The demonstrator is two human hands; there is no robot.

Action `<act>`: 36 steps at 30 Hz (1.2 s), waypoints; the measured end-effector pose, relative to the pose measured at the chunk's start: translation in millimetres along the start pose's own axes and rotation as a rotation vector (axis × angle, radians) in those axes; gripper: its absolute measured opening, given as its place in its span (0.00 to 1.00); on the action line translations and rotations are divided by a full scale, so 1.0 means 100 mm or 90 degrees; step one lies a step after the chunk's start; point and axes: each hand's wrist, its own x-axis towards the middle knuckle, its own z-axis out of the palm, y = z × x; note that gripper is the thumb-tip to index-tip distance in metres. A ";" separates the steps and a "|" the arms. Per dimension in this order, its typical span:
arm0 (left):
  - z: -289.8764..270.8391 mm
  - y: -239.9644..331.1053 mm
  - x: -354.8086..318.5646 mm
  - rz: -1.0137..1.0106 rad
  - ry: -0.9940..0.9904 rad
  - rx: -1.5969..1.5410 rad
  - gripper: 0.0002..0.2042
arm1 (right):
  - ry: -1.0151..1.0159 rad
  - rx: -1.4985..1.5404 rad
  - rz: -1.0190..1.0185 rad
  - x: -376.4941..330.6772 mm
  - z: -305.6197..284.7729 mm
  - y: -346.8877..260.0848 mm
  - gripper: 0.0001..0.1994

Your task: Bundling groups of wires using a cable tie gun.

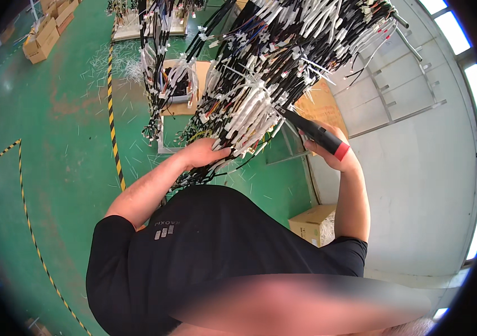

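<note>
A thick bundle of wire harnesses [249, 120], black and white with small white connectors, hangs in front of me. My left hand [202, 153] is closed on its lower part, thumb over the wires and fingers partly hidden among them. My right hand [331, 150] grips a black cable tie gun [314, 129] with a red rear end. The gun's narrow nose points up and left and meets the right side of the bundle, near white cable ties [255, 84] around the wires. Whether a tie sits in the nose is too small to tell.
More harnesses [157, 73] hang to the left, and metal rack bars [406, 42] stick out at upper right. A white wall [412, 173] stands close on the right. An open carton [314, 224] is beside me. Cut white strips [115, 64] litter the green floor.
</note>
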 end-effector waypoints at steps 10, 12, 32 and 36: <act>0.12 0.05 -0.05 0.049 0.102 0.148 0.26 | 0.024 -0.121 -0.009 0.00 0.21 -0.38 0.19; 0.19 0.01 -0.06 0.084 0.139 0.132 0.28 | 0.082 -0.149 -0.010 -0.03 0.38 -0.49 0.21; 0.02 -0.08 0.01 0.000 0.011 -0.133 0.16 | 0.320 -0.375 -0.110 -0.13 0.86 0.12 0.16; -0.08 0.01 0.01 -0.071 -0.078 -0.196 0.17 | 0.470 -0.107 -0.105 -0.31 1.15 0.41 0.22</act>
